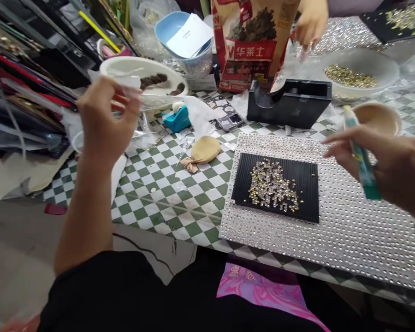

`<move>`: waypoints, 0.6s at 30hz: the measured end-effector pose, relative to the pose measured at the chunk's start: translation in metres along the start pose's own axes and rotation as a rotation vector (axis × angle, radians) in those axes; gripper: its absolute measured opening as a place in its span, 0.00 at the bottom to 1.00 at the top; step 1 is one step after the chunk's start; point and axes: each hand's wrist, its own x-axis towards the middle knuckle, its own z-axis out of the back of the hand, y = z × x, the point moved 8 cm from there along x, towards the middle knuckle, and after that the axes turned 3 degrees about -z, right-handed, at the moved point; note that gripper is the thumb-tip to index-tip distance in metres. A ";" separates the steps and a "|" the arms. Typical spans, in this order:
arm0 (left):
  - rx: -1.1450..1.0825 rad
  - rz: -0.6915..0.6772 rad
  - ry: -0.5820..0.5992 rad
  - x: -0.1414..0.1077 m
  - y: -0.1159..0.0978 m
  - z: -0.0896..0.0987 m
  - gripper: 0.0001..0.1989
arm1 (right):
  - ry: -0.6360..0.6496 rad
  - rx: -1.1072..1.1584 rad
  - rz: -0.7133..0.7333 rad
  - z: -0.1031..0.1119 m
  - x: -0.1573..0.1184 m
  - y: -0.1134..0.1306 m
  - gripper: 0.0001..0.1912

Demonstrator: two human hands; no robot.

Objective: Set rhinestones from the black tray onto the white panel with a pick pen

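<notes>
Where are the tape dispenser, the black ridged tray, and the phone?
Black tape dispenser (288, 105): head view, point on its side wall.
Black ridged tray (309, 189): head view, point on bare ridges right of the rhinestones.
Phone (230, 121): head view, point on its back.

A green-checkered table (166, 207) holds a rhinestone sheet (332, 235) and tape dispenser (288, 103).

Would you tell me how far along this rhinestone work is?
Done: the rhinestone-covered panel looks densely filled. In hand: the right hand holds a teal pen above it; the left hand holds clear plastic. Left: loose rhinestones lie on the black ridged tray.
</notes>
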 end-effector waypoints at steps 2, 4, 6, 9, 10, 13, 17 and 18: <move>-0.021 -0.018 0.048 -0.005 -0.005 -0.010 0.17 | 0.060 0.182 -0.017 -0.030 0.053 0.013 0.06; -0.041 -0.037 0.079 -0.008 -0.008 -0.024 0.19 | 0.189 0.292 -0.120 -0.078 0.106 0.026 0.13; -0.058 -0.051 0.104 -0.012 -0.008 -0.036 0.19 | 0.257 0.334 -0.170 -0.125 0.150 0.044 0.25; -0.068 -0.038 0.117 -0.019 -0.001 -0.039 0.18 | 0.287 0.355 -0.170 -0.182 0.191 0.059 0.07; -0.069 -0.023 0.111 -0.022 0.004 -0.035 0.18 | 0.301 0.383 -0.163 -0.196 0.196 0.060 0.08; -0.069 0.053 0.042 -0.030 0.024 -0.013 0.17 | 0.310 0.410 -0.142 -0.219 0.202 0.051 0.12; -0.104 0.164 -0.161 -0.035 0.052 0.017 0.17 | 0.286 0.369 -0.138 -0.224 0.200 0.039 0.09; -0.132 0.184 -0.211 -0.036 0.058 0.020 0.18 | 0.293 0.368 -0.126 -0.223 0.200 0.040 0.07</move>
